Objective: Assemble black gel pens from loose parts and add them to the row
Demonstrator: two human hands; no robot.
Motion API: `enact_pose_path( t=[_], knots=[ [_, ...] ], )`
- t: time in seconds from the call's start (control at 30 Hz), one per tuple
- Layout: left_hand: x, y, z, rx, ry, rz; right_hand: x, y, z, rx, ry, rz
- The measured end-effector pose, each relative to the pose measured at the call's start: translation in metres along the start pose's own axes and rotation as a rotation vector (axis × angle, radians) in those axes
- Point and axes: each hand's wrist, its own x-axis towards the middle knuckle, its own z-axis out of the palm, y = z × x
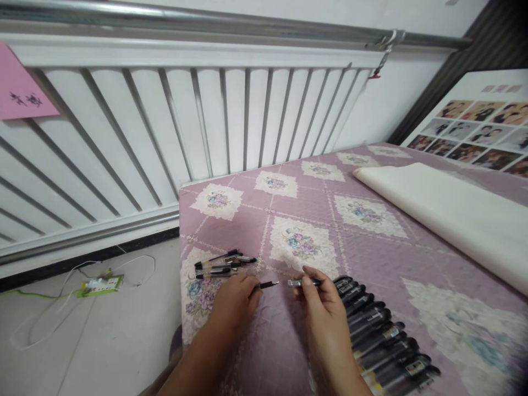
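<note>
My left hand (236, 300) is closed around a pen (268, 284), whose bare metal tip points right. Facing that tip, a pen cap (296, 283) is pinched between the thumb and fingers of my right hand (324, 302). A small gap separates tip and cap. Just beyond my left hand lies a loose pile of black pens and caps (218, 270). To the right of my right hand, several capped black pens (379, 330) lie side by side in a slanting row; my forearm is beside them.
A purple flowered cloth (297, 195) covers the table. Folded cream material (445, 209) lies at right, with a photo board (478, 126) behind. A white radiator (214, 115) stands along the far side. On the floor at left is a power strip (101, 285) with cables.
</note>
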Motion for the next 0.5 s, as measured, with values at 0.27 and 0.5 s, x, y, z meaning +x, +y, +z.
enact_pose_path(
  t=[0.27, 0.5],
  knots=[
    [-0.003, 0.002, -0.002, -0.027, 0.021, 0.028, 0.004, 0.008, -0.001, -0.113, -0.054, -0.033],
    [-0.002, 0.002, -0.001, 0.020, -0.021, 0.058, -0.002, 0.011, 0.008, -0.253, -0.351, -0.120]
  ],
)
